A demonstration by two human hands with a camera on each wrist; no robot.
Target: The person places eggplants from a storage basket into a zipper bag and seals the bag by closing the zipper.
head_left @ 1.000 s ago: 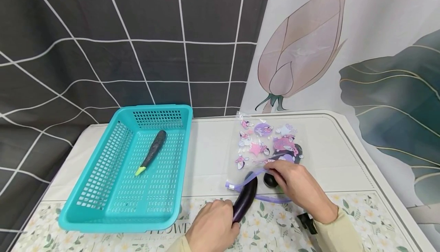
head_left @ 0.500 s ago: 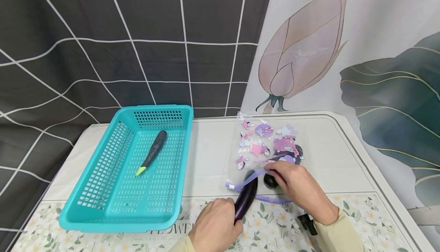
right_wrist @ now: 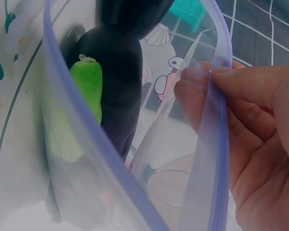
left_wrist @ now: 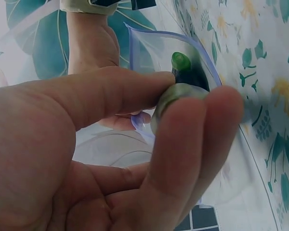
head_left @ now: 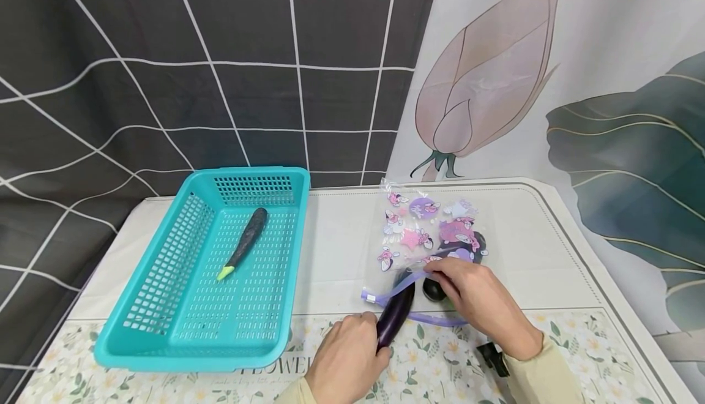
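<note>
My left hand [head_left: 348, 360] pinches the near end of a dark purple eggplant [head_left: 395, 317], which slants away from me. Its far end lies inside the mouth of a clear zip bag [head_left: 410, 220] printed with cartoon figures. In the left wrist view, thumb and fingers close round the eggplant's pale green end [left_wrist: 176, 96]. With thumb and fingers my right hand [head_left: 483, 297] pinches the bag's purple zip edge [right_wrist: 220, 120], and the mouth gapes. Inside the bag lie dark eggplants [right_wrist: 123, 91], one showing a bright green end [right_wrist: 89, 86]; the print partly hides them.
A turquoise slotted basket [head_left: 294, 257] stands on the left, with one dark eggplant [head_left: 245, 242] in it. Beside the right wrist is a black strap piece [head_left: 492, 358]. The table [head_left: 336, 232] has a floral cloth in front and backs onto a dark checked curtain [head_left: 248, 98].
My left hand has shifted slightly right and forward with the eggplant. The right hand and the bag have stayed in place.
</note>
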